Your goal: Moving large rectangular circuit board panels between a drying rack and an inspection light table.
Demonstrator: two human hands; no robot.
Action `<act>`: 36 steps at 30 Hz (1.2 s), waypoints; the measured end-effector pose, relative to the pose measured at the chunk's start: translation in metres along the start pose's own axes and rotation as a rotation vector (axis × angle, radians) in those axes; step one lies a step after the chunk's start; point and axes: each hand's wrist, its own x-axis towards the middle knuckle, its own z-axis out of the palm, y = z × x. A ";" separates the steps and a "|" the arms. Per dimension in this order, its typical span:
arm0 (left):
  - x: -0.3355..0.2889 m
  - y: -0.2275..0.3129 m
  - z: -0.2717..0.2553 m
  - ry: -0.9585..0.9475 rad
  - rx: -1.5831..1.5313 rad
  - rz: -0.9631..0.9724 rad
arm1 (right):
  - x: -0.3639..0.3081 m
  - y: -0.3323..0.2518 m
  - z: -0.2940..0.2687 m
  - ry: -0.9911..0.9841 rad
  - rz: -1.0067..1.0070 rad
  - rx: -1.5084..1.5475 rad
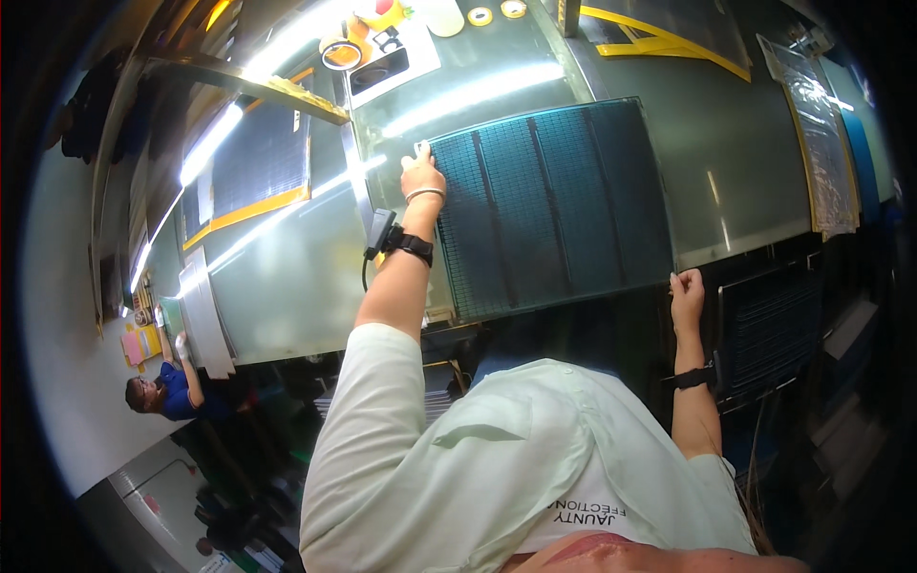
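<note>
A large, thin, dark teal sheet (573, 201) with a fine grid pattern and several darker bands lies on the glossy worktable (745, 181) in front of me. Its near edge reaches the table's front edge. At the sheet's far left corner, my left hand (422, 174) is closed, fingertips pinching the corner. Something small and white shows at those fingertips. My right hand (686, 304) pinches the near right corner, thumb and fingers pressed together. Each wrist has a black strap, and the left strap carries a small device (380, 234).
Tape rolls (479, 16) and an orange-rimmed round container (341, 53) stand at the back. Yellow-edged panels lie left (253, 158) and far right (812, 134). A metal post (358, 181) stands left of the sheet. Another person (177, 387) works at far left.
</note>
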 end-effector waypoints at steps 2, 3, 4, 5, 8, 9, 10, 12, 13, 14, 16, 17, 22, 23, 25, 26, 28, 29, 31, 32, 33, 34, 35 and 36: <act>0.001 0.000 -0.002 0.010 0.024 0.009 | 0.001 -0.003 -0.002 -0.009 0.007 -0.019; 0.001 0.007 -0.002 0.007 0.046 0.034 | 0.001 -0.005 -0.006 -0.002 0.026 -0.043; 0.001 0.012 -0.004 -0.017 0.024 0.019 | 0.001 -0.005 -0.007 0.004 0.039 -0.016; -0.002 0.014 -0.008 -0.019 0.010 0.028 | 0.002 -0.003 -0.007 0.011 0.051 0.011; -0.021 0.010 -0.018 0.136 0.252 0.128 | 0.001 -0.065 0.008 0.108 -0.287 -0.806; -0.024 -0.005 -0.004 0.252 0.284 0.166 | 0.010 -0.095 0.020 0.010 -0.441 -0.887; -0.024 -0.006 0.005 0.234 0.226 0.170 | 0.027 -0.099 0.033 0.003 -0.562 -0.908; -0.022 -0.003 0.016 0.215 0.138 0.187 | 0.077 -0.107 0.056 -0.017 -0.747 -0.951; -0.023 -0.003 0.020 0.221 0.117 0.185 | 0.106 -0.108 0.069 0.011 -0.768 -0.936; -0.023 -0.001 0.023 0.219 0.116 0.194 | 0.135 -0.110 0.079 0.030 -0.781 -0.954; -0.023 0.002 0.024 0.217 0.125 0.205 | 0.178 -0.117 0.095 0.048 -0.841 -1.020; -0.025 0.002 0.021 0.214 0.130 0.201 | 0.191 -0.118 0.103 0.054 -0.881 -1.041; -0.027 0.001 0.020 0.227 0.151 0.167 | 0.218 -0.119 0.123 0.023 -0.950 -1.157; -0.026 0.003 0.020 0.231 0.157 0.165 | 0.223 -0.118 0.125 0.012 -0.980 -1.209; -0.027 0.003 0.020 0.235 0.176 0.164 | 0.228 -0.123 0.130 -0.006 -1.021 -1.313; -0.025 0.005 0.020 0.245 0.184 0.152 | 0.233 -0.126 0.130 -0.010 -1.049 -1.385; -0.024 0.007 0.022 0.257 0.200 0.124 | 0.240 -0.133 0.131 -0.066 -1.044 -1.461; -0.025 0.009 0.023 0.259 0.195 0.128 | 0.240 -0.134 0.125 -0.060 -1.041 -1.465; -0.026 0.010 0.022 0.214 0.212 0.067 | 0.239 -0.135 0.113 -0.070 -1.072 -1.127; -0.026 0.012 0.022 0.206 0.222 0.058 | 0.231 -0.130 0.100 -0.109 -1.014 -1.087; -0.026 0.013 0.022 0.211 0.216 0.058 | 0.216 -0.122 0.085 -0.161 -1.031 -1.015; -0.026 0.013 0.023 0.216 0.222 0.055 | 0.193 -0.114 0.067 -0.184 -1.016 -0.991; -0.027 0.012 0.024 0.219 0.229 0.052 | 0.166 -0.105 0.048 -0.204 -0.965 -0.970; -0.027 0.013 0.024 0.227 0.244 0.054 | 0.137 -0.094 0.029 -0.221 -0.927 -1.004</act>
